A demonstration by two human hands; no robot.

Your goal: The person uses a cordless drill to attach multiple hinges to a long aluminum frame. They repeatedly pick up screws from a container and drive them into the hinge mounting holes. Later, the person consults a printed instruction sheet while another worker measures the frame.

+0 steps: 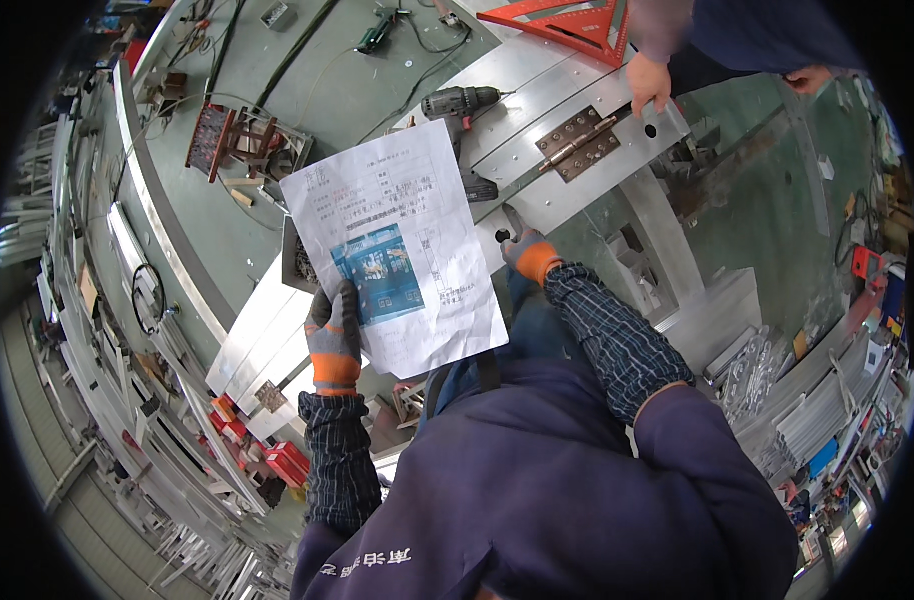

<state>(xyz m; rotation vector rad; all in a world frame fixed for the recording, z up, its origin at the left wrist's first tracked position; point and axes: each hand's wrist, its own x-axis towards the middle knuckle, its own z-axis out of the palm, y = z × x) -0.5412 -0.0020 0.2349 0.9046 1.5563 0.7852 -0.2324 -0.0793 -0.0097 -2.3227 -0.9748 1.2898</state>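
Observation:
My left hand [335, 337], in a grey and orange work glove, grips the lower left edge of a creased white paper sheet [457, 300]. The sheet bears a printed picture, a sketch and writing. My right hand [530, 253], gloved alike, is by a round hole near the edge of a long metal panel [554, 199]; a small flat object [513, 217] shows at its fingers, and whether it is held is unclear. Just beyond the sheet a cordless drill [460, 103] lies on the panel, its grip partly hidden. A metal hinge [579, 142] rests further right on the panel.
At the upper right a co-worker's hand [648, 82] touches the panel's end. A red triangular square [577, 26] lies near it. Beyond, on the green floor, are a green power tool [382, 30] and cables. Red boxes [286, 463] and metal profiles are at the lower left.

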